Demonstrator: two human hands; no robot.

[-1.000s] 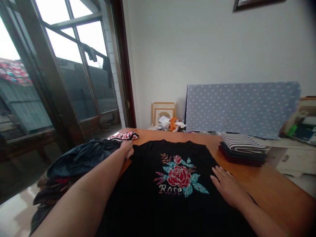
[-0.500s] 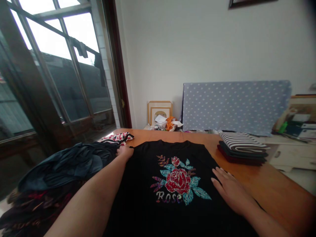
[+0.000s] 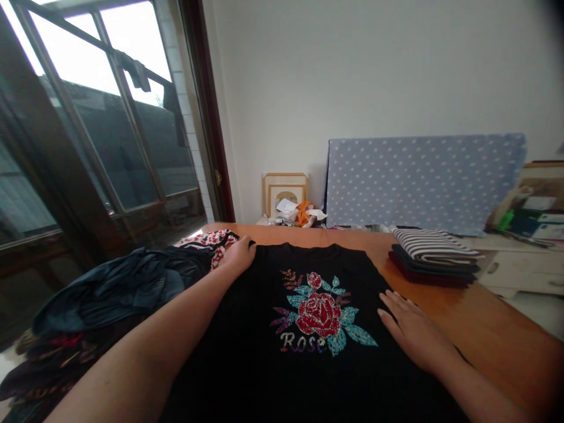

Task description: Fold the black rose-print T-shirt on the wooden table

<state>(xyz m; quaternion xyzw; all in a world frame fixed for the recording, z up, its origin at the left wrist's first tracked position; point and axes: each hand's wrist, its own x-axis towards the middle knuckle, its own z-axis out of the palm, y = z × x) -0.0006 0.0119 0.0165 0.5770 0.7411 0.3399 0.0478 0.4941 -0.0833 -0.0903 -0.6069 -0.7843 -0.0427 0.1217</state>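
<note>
As your hands lie on it, the black T-shirt [image 3: 247, 329] sits spread flat on the worktop [image 3: 480, 335].
Your left hand [image 3: 238, 257] curls at its shoulder, any pinch hidden; your right hand [image 3: 416, 332] rests open on its side edge. Likely soft and light, it should drape: take it by the shoulders, clear of the glitter rose [image 3: 318, 314]. A clothes heap [image 3: 118, 288] lies left, a folded stack [image 3: 434, 258] right.
</note>
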